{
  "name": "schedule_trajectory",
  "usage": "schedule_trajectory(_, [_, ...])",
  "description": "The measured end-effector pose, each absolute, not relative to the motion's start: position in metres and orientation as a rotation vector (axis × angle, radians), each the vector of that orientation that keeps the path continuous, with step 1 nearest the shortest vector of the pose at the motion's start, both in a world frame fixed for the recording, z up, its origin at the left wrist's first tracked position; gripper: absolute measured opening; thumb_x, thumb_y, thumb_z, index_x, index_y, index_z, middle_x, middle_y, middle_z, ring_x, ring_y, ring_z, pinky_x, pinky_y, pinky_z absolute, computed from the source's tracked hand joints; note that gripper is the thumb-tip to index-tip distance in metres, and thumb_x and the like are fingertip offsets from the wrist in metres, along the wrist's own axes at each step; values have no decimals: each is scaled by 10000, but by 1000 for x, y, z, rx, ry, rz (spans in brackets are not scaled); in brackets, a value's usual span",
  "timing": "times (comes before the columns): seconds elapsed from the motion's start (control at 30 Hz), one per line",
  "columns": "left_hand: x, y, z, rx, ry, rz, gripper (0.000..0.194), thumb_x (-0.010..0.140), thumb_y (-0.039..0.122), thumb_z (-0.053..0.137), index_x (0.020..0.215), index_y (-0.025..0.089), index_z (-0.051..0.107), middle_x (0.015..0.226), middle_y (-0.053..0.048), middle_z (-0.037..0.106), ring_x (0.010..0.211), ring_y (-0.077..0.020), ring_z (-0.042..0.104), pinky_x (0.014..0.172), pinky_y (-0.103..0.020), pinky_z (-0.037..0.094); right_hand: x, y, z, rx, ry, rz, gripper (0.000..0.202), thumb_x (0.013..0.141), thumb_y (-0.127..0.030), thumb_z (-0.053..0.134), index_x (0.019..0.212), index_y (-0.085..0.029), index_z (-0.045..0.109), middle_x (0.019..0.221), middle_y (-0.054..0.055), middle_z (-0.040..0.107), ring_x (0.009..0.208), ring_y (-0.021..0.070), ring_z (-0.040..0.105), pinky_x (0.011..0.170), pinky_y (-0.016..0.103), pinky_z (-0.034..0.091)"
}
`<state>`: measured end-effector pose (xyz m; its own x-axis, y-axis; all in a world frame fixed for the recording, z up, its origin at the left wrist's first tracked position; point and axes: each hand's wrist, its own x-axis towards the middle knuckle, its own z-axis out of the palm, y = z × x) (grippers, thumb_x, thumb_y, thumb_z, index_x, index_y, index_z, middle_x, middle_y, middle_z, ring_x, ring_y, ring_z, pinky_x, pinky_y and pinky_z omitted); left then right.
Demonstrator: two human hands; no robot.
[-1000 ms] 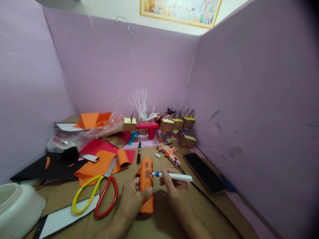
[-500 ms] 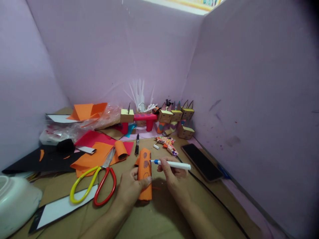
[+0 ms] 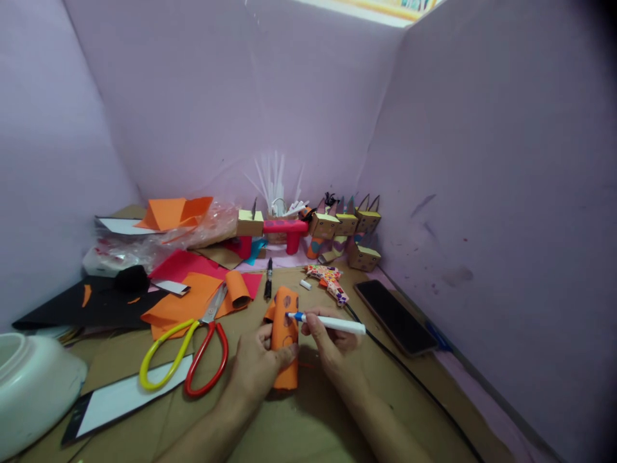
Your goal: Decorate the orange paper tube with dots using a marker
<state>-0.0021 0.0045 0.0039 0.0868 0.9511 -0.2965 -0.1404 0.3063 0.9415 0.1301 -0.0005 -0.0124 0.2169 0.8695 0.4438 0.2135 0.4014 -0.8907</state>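
My left hand (image 3: 258, 360) is closed around an orange paper tube (image 3: 285, 373), with its thumb across the lower front. Dark spots and an outlined circle are drawn along the tube. A white marker (image 3: 340, 323) is pinched in my right hand (image 3: 332, 347), its blue tip touching one of the upper spots. Left of my hands lie scissors (image 3: 209, 315) with one yellow and one red handle, blades on orange paper (image 3: 180, 302). A short orange roll (image 3: 237, 289) rests beside them. The marker's white cap (image 3: 305, 284) and a black pen (image 3: 268, 280) lie beyond the tube.
A patterned glue gun (image 3: 328, 276) with a black cord and a phone (image 3: 395, 316) lie to the right. Cardboard animal heads (image 3: 324, 225) and a pink tube figure (image 3: 284, 226) stand at the back. A white bowl (image 3: 43, 386) is at left. Purple walls enclose the table.
The marker tip has shifted left, from the tube's right edge onto a spot on its front. The whole view has shifted slightly; my left hand keeps its hold.
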Motion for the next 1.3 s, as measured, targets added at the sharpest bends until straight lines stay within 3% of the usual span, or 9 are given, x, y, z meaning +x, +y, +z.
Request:
schedule_trajectory(0.57, [-3, 4, 1, 908, 1188, 995, 286, 457, 201, 735, 730, 125, 697, 644, -28, 681, 584, -159, 591, 549, -239, 446, 135, -3, -5, -1189, -1325, 519, 314, 852, -364, 561, 620, -170, 645, 527, 15, 624, 477, 142, 572, 467, 230, 446])
schedule_trajectory(1.0, [-3, 5, -2, 924, 1204, 1003, 313, 461, 214, 738, 754, 108, 704, 645, -37, 680, 582, -161, 585, 548, -246, 450, 134, -4, -8, -1169, -1307, 542, 250, 857, -362, 572, 726, -170, 665, 605, 14, 636, 554, 158, 603, 531, 241, 476])
schedule_trajectory(1.3, [-3, 5, -2, 891, 1202, 1004, 317, 457, 201, 746, 753, 100, 700, 634, -42, 685, 577, -166, 595, 543, -248, 457, 135, -4, -7, -1199, -1325, 507, 292, 857, -361, 559, 653, -166, 635, 550, 11, 614, 494, 144, 576, 484, 231, 438])
